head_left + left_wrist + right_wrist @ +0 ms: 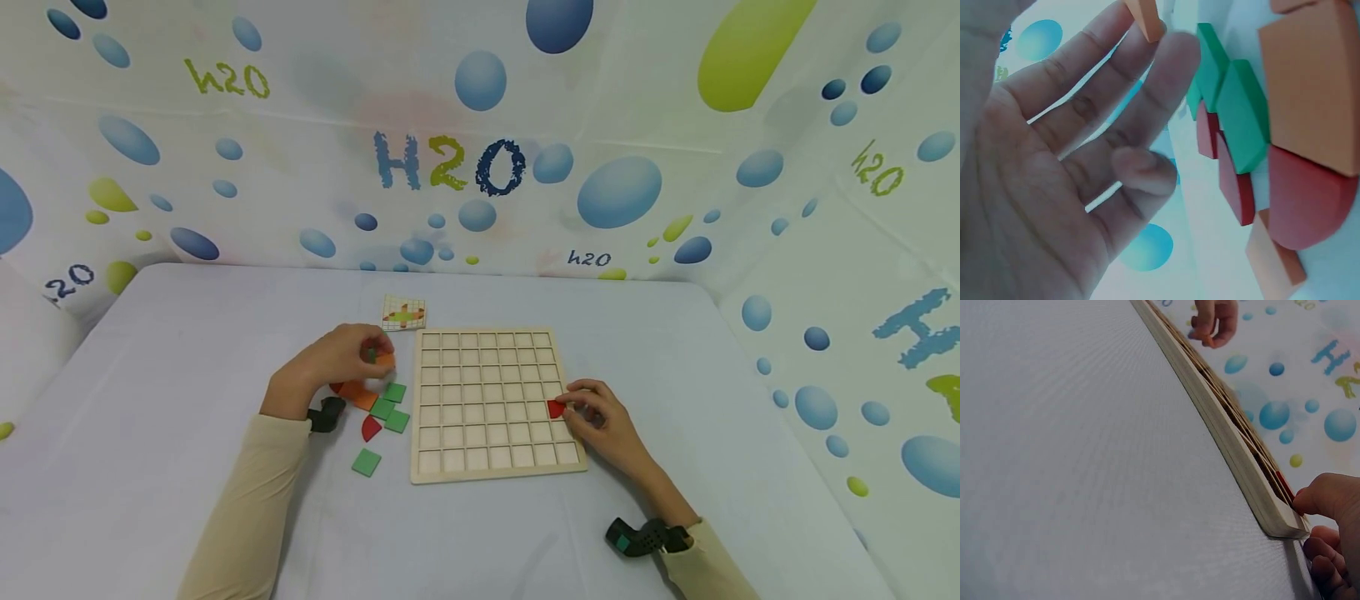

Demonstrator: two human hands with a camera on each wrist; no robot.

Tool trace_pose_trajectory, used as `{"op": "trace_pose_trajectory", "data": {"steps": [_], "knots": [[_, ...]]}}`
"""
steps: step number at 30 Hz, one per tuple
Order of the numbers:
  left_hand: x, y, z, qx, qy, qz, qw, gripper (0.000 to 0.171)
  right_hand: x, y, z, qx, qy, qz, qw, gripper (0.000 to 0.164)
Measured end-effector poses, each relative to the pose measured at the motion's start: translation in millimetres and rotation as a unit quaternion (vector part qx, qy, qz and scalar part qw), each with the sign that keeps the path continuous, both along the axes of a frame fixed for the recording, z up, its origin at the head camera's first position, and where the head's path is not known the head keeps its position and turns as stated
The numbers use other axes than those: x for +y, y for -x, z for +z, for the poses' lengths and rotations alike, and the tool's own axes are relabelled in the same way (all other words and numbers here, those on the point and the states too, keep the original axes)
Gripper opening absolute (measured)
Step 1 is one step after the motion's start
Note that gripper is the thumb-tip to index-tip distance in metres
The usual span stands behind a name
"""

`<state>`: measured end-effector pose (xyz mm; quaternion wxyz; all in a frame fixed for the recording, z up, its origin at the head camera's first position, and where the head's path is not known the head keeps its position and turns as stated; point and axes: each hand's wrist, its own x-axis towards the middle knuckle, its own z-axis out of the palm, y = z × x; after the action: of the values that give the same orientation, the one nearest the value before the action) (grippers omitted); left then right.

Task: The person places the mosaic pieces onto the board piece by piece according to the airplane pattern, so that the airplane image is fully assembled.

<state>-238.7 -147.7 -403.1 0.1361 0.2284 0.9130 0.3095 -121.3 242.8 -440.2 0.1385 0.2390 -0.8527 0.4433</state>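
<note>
Our left hand pinching an orange tile near loose tiles, the gridded wooden board right of them, a red tile at its right edge, our right hand there, whether gripping we cannot tell

The left wrist view's top crops 1 held orange piece.

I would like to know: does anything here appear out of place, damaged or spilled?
I see no damage or spill. One green square tile lies askew and alone, below the cluster of green, red and orange tiles in the head view, left of the pale wooden grid board, so it looks slightly stray.
</note>
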Motion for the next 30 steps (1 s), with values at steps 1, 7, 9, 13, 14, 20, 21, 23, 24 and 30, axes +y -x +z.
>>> {"op": "trace_pose_trajectory", "data": {"steps": [1,7,9,13,14,20,21,23,24,30], "knots": [[0.4,0.2,0.1,0.001,-0.005,-0.002,1.0,0.024,0.1,0.1,-0.1,0.0,-0.001,0.0,1.0,0.023],[4.0,0.1,1.9,0.016,-0.028,-0.02,0.9993,0.024,-0.2,-0.2,0.2,-0.005,-0.001,-0.004,1.0,0.022],[5.2,-0.4,2.7,0.019,-0.034,-0.028,0.9988,0.025,-0.3,-0.3,0.3,-0.006,-0.001,-0.006,1.0,0.022],[6.7,-0.7,3.1,0.017,-0.035,-0.037,0.9986,0.027,0.1,0.0,-0.3,-0.004,0.0,-0.003,1.0,0.022],[7.1,-0.7,3.2,0.016,-0.035,-0.038,0.9985,0.027,0.2,0.2,-0.4,-0.003,0.0,-0.002,1.0,0.022],[10.5,0.2,3.1,0.02,-0.042,-0.044,0.9979,0.031,1.0,0.0,-1.8,-0.003,0.005,0.0,1.0,0.023],[11.2,0.3,2.9,0.022,-0.044,-0.048,0.9977,0.032,1.1,0.0,-1.8,-0.004,0.005,0.0,1.0,0.023],[12.4,0.6,2.3,0.027,-0.045,-0.052,0.9973,0.033,1.3,0.2,-1.7,-0.005,0.006,0.001,1.0,0.023],[12.9,0.6,2.2,0.028,-0.044,-0.054,0.9972,0.033,1.3,0.4,-1.6,-0.006,0.005,0.001,1.0,0.023],[15.1,0.1,2.3,0.046,-0.046,-0.067,0.9956,0.031,1.8,1.6,-1.2,-0.01,0.002,-0.002,1.0,0.022]]}}
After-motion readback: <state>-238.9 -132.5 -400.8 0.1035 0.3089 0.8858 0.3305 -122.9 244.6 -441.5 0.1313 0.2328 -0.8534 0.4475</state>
